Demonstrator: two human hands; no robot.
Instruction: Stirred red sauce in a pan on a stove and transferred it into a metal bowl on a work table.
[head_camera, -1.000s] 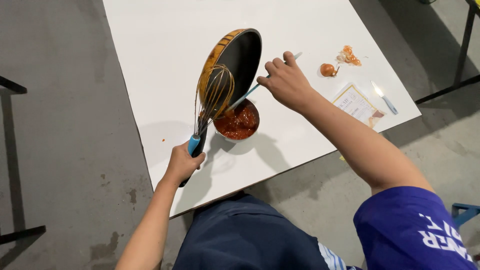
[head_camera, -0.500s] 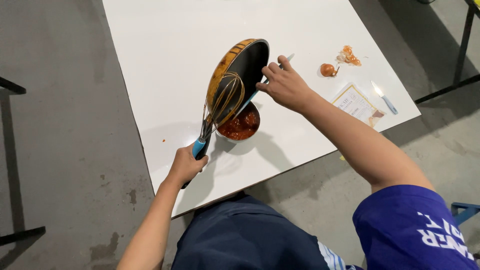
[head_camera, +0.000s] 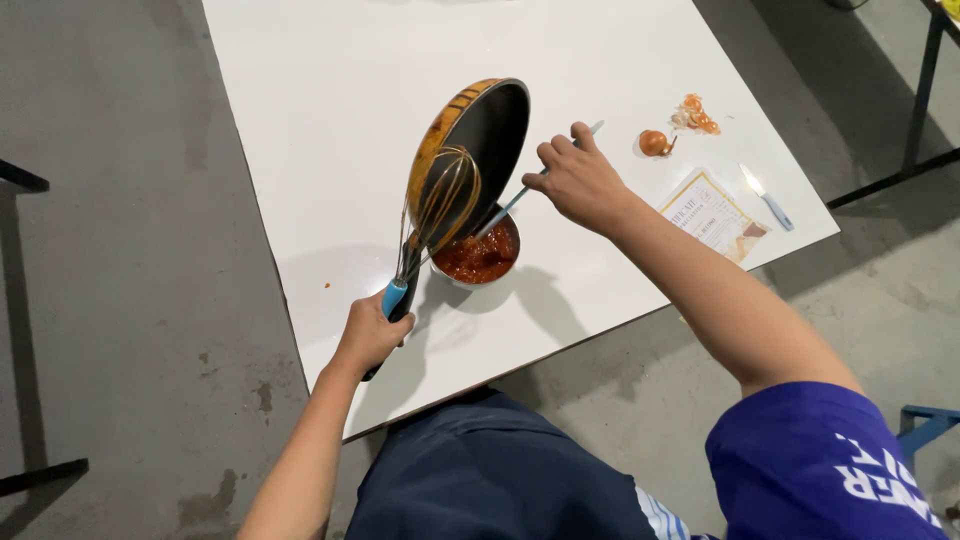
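My left hand grips together the dark handle of a black frying pan and the blue handle of a wire whisk. The pan is tipped steeply on edge above a small metal bowl of red chunky sauce on the white table. My right hand holds a thin spatula with a light blue handle; its tip reaches down at the bowl, under the pan's lower rim.
A small onion and loose onion peel lie right of the pan. A printed paper card and a small knife with a blue handle lie near the table's right edge. Grey concrete floor surrounds the table.
The pan has shifted slightly right and tilted more upright over the bowl. My right hand has moved down a little with the spatula toward the bowl.
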